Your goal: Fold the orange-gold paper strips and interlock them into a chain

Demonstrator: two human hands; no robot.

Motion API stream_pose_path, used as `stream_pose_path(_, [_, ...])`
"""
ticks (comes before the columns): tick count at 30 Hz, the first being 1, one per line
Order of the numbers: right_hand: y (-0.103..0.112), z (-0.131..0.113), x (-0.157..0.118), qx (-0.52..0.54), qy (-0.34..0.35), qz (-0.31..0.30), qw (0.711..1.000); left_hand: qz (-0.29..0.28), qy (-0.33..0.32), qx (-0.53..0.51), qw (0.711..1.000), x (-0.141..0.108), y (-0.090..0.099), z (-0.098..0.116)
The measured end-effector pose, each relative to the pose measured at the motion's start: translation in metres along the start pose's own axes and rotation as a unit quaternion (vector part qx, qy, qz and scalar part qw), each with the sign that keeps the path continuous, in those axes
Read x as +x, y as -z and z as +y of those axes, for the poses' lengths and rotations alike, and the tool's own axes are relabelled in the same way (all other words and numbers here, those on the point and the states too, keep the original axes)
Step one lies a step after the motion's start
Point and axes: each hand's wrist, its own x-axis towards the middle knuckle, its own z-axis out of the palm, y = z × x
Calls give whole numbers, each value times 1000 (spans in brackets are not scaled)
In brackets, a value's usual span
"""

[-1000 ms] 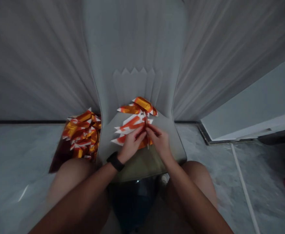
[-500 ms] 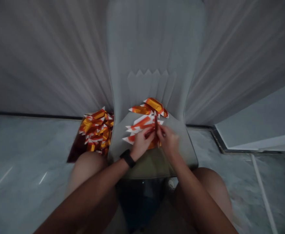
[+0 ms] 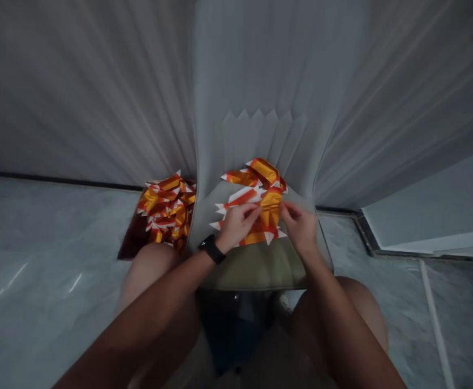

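Observation:
Between my hands a shiny orange-gold folded foil strip (image 3: 271, 209) with white pointed ends is spread open, held upright over the chair seat. My left hand (image 3: 238, 222), with a black band on its wrist, pinches its left edge. At its right edge my right hand (image 3: 301, 226) has thumb and fingers closed together, slightly blurred. Beneath and left of the hands lie similar strips, one showing a white and red side (image 3: 242, 195). Farther back on the seat rest a few more gold strips (image 3: 264, 169).
A grey-green padded chair (image 3: 256, 275) stands before me between my knees. Left of it, a dark red box (image 3: 128, 246) holds a heap of gold strips (image 3: 171, 208). Behind hangs a grey curtain (image 3: 78, 97); a white panel (image 3: 431, 210) stands at right.
The strip, seen edge-on before, now faces me and is spread wider. My right hand has moved right, away from my left. The view has shifted slightly.

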Motion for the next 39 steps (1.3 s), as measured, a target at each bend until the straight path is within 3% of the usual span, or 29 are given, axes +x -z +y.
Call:
stream_pose_path(7, [-10, 8, -1, 55, -49, -20, 997, 14, -14, 35, 999, 2, 4, -1])
stream_pose_path(15, [-16, -5, -14, -12, -11, -54, 998, 51, -23, 66, 996, 1, 1, -4])
stream_pose_path(20, [-6, -4, -13, -72, 2, -74, 995, 23, -40, 110, 993, 5, 8, 3])
stream_pose_path(26, [6, 8, 2, 16, -17, -132, 991, -42, -34, 94, 994, 15, 13, 6])
stream_pose_path(33, [3, 3, -6, 30, -39, -135, 990, 14, -8, 59, 998, 13, 7, -6])
stream_pose_path(39, [-1, 1, -11, 59, -46, -145, 987, 39, -2, 33, 999, 7, 4, -1])
